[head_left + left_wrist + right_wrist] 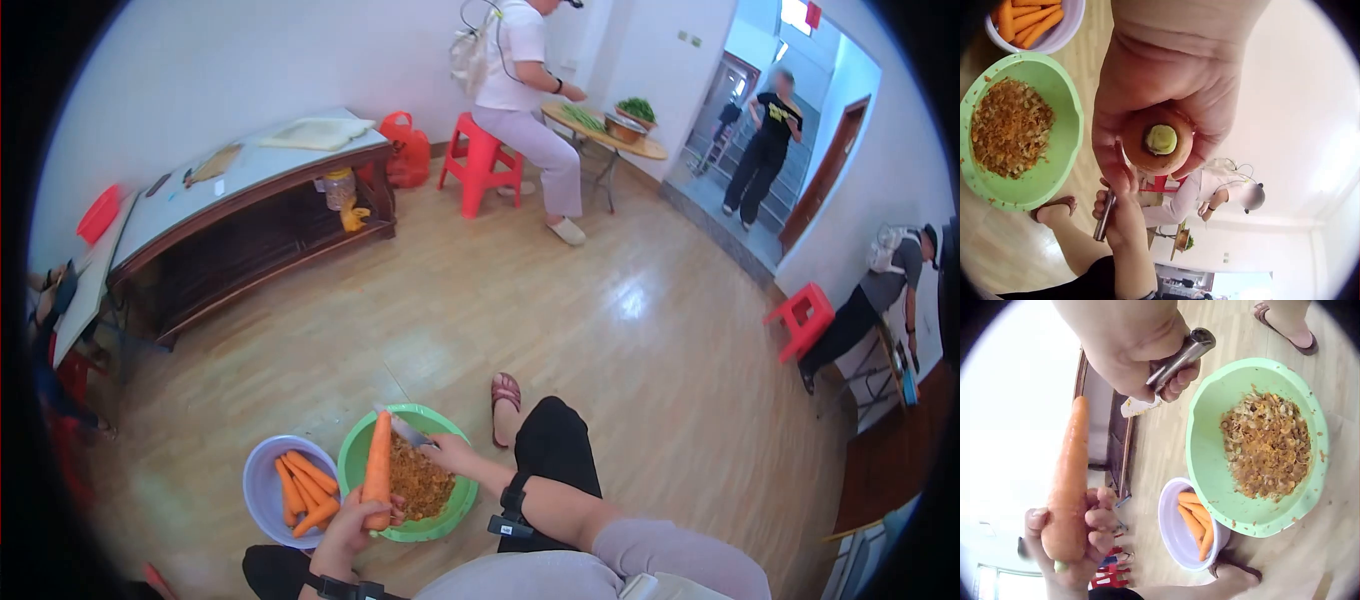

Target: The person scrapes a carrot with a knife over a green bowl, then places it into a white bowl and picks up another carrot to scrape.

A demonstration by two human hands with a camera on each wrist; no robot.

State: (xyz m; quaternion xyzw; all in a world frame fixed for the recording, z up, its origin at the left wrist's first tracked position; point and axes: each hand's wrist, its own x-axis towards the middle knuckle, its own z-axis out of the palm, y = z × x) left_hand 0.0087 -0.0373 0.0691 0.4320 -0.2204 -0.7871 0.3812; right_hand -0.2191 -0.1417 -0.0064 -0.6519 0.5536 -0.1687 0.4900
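My left hand [352, 522] grips the thick end of a long unpeeled carrot [378, 462] and holds it upright over a green bowl [352, 462] of orange peelings [420, 482]. In the left wrist view the carrot's cut stem end [1160, 140] shows, with the fingers [1110, 156] curled round it. My right hand [450, 454] grips a metal-handled blade tool [1180, 355], whose blade [408, 431] lies near the carrot's upper part. A purple bowl [258, 488] of peeled carrots [305, 490] stands left of the green bowl.
Both bowls stand on a wooden floor between my knees; my sandalled foot [505, 394] is just beyond them. A low wooden table [250, 195] stands far left. A seated person on a red stool [480, 160], a round table [610, 135] and a second red stool [800, 316] are farther off.
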